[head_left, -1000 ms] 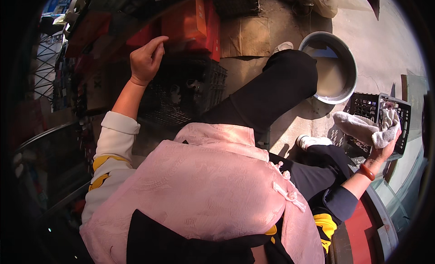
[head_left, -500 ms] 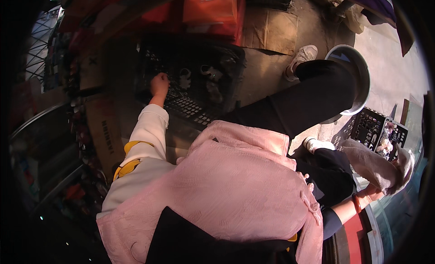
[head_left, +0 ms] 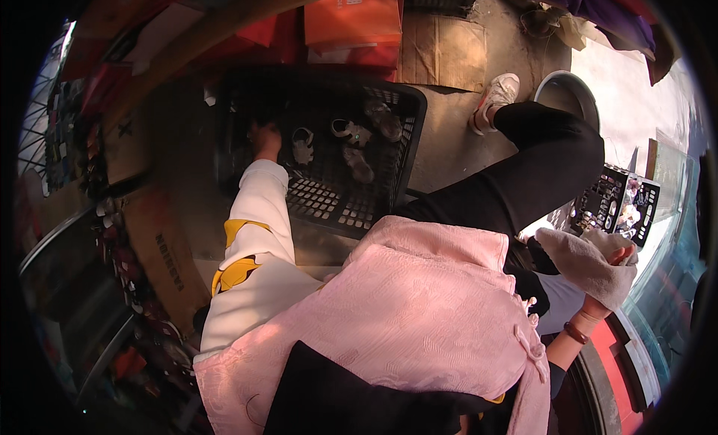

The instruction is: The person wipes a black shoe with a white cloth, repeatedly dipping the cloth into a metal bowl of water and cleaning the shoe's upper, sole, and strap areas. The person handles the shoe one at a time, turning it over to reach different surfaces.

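My left hand (head_left: 266, 141) reaches into the left part of a black plastic crate (head_left: 416, 136). Its fingers are lost in dark shadow, so their pose and anything in them are hidden. To the right of this hand, inside the crate, lie a pale strappy shoe like a small sandal (head_left: 302, 146), a second pale sandal (head_left: 351, 132) and darker shoes (head_left: 358, 166). At the far right, my right hand (head_left: 596, 308) grips a greyish-pink cloth (head_left: 583, 267). The cloth drapes over most of this hand, with some fingers showing at its fold.
Orange-red boxes or bags (head_left: 351, 24) stand behind the crate, beside flat cardboard (head_left: 460, 54). A metal basin (head_left: 572, 91) lies beyond my bent leg. A smaller black crate (head_left: 621, 203) holding small items stands at right, by glass panels (head_left: 669, 211). A cardboard box (head_left: 161, 244) is at left.
My right hand has brought the cloth inward and slightly up, and it is now bunched over the hand. My left hand stays over the crate, its fingers now deeper in shadow. The view has shifted.
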Available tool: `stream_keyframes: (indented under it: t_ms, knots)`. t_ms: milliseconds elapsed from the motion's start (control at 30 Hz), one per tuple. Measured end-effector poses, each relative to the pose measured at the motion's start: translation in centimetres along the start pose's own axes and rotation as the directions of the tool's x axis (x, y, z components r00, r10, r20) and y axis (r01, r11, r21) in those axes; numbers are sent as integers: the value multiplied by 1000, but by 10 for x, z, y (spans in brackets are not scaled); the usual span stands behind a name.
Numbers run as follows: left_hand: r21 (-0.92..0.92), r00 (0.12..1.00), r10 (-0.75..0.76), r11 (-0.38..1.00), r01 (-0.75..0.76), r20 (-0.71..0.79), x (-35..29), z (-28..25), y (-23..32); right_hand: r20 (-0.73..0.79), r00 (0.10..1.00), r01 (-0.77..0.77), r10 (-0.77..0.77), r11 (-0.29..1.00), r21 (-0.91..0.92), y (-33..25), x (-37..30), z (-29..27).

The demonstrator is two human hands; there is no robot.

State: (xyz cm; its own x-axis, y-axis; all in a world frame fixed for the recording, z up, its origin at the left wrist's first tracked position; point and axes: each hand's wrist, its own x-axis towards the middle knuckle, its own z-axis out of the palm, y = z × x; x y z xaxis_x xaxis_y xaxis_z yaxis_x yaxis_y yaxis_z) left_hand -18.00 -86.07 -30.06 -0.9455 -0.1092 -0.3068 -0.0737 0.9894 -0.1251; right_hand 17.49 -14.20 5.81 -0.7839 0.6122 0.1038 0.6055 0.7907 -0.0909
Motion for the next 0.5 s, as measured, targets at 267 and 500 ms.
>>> stream_keyframes:
  t_ms: [267,500]
  knots:
    - [-62,973,182,983,-175,139,52,29,-14,492,820,-452,293,-196,870,7,-32,-8]
    - [-193,999,37,980,-37,-7,13,-36,-1,528,826,-481,196,-240,843,30,-30,19]
